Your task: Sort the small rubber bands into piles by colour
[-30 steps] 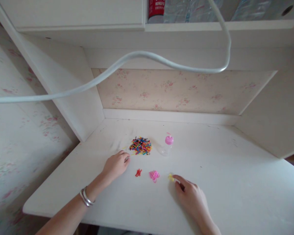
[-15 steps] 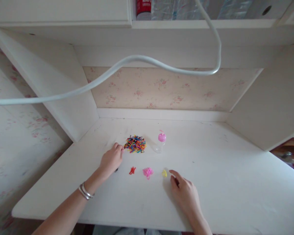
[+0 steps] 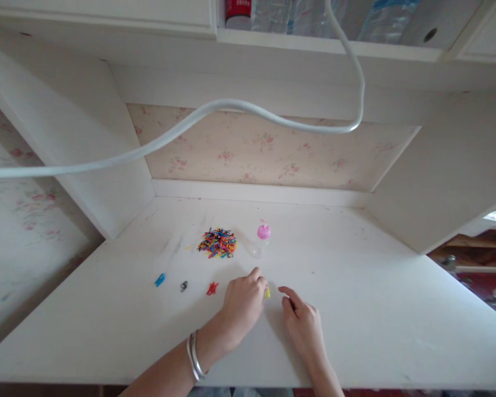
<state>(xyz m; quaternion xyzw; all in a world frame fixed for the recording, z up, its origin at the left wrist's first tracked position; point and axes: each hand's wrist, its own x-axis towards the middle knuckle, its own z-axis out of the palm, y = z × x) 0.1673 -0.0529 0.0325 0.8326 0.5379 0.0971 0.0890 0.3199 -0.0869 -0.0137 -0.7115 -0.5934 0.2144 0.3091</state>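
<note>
My left hand (image 3: 243, 303), with two silver bangles at the wrist, has its fingers pinched beside the small yellow rubber bands (image 3: 267, 293). Whatever is between those fingertips is too small to make out. The spot of the pink bands is covered by this hand. Just right of the yellow ones, my right hand (image 3: 303, 320) is resting with its index finger stretched out and its other fingers curled, holding nothing visible. Red bands (image 3: 212, 288), black bands (image 3: 184, 286) and blue bands (image 3: 160, 280) lie in separate little groups to the left. Behind them is a mixed multicoloured pile (image 3: 217, 243).
A small clear bottle with a pink cap (image 3: 263, 231) is on the white desk (image 3: 380, 309), right of the pile. A white cable (image 3: 231, 103) crosses the upper view. Overhead, a shelf (image 3: 334, 47) holds clear plastic bottles. Side panels flank the desk.
My left hand has moved right, from the pile's left edge to the yellow bands, uncovering the blue and black groups and hiding the pink one. The view has shifted slightly; my right hand stays put.
</note>
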